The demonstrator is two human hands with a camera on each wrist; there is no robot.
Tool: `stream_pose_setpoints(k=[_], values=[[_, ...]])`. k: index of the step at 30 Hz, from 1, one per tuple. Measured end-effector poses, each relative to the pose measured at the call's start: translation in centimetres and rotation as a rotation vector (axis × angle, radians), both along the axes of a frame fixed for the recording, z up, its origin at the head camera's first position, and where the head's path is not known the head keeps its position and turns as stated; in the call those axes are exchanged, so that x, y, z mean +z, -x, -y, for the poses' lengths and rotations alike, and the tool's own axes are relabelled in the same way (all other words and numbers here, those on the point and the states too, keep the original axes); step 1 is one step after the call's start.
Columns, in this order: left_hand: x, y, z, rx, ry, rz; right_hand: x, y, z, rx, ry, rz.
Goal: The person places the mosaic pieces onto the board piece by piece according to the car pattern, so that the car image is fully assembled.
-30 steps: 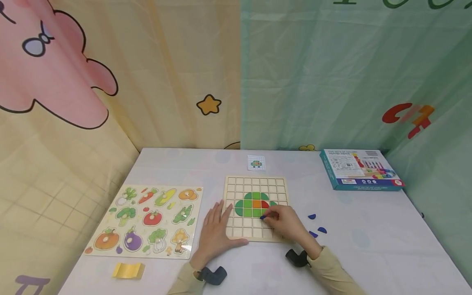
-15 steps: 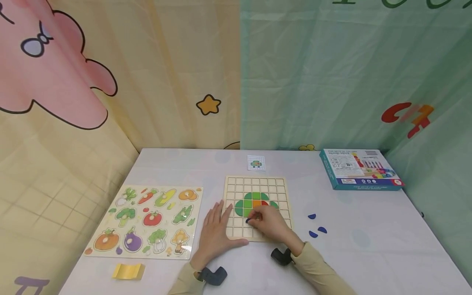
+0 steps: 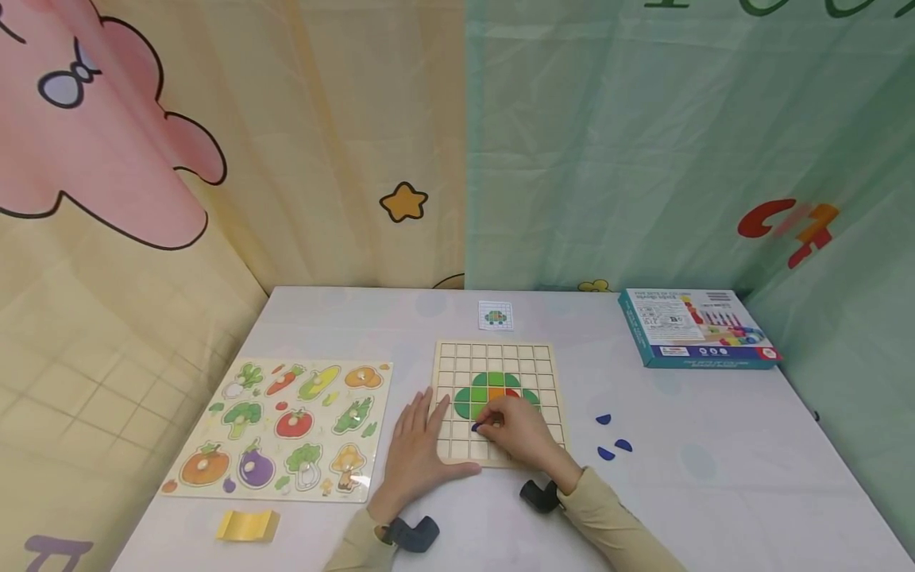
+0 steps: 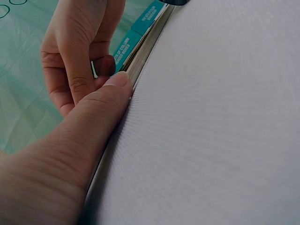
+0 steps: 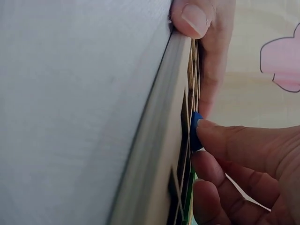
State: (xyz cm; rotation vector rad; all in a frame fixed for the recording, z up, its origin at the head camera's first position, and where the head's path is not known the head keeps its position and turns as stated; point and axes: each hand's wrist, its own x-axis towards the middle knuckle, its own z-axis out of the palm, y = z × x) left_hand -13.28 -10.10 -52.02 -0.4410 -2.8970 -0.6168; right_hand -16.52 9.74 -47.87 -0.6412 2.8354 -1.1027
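1. Three loose blue pieces (image 3: 615,445) lie on the table (image 3: 715,492) right of my grid board (image 3: 496,353); the vegetable puzzle (image 3: 286,429) sits to its left, a teal box (image 3: 696,330) and a small pattern card (image 3: 496,315) farther back.
2. My right hand (image 3: 522,433) covers the board's near cells, pinching a blue piece (image 3: 475,427) against the grid.
3. My left hand (image 3: 418,449) lies flat, fingers straight, pressing the board's left edge.
4. Only the right wrist view shows my fingertip (image 5: 211,129) pressing the piece (image 5: 194,131) into a cell.
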Motion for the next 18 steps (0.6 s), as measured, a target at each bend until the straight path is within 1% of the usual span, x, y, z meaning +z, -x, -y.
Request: stream_pose_setpoints(k=[9, 15, 18], values=[[-0.1, 0.07, 0.11, -0.007, 0.002, -0.008, 0.08, 0.2, -0.08, -0.016, -0.02, -0.003], [-0.22, 0.12, 0.15, -0.004, 0.001, 0.002, 0.08, 0.27, -0.1, -0.013, -0.037, -0.017], [-0.36, 0.17, 0.12, -0.006, 0.004, -0.006, 0.14, 0.18, -0.23, -0.012, -0.041, -0.012]])
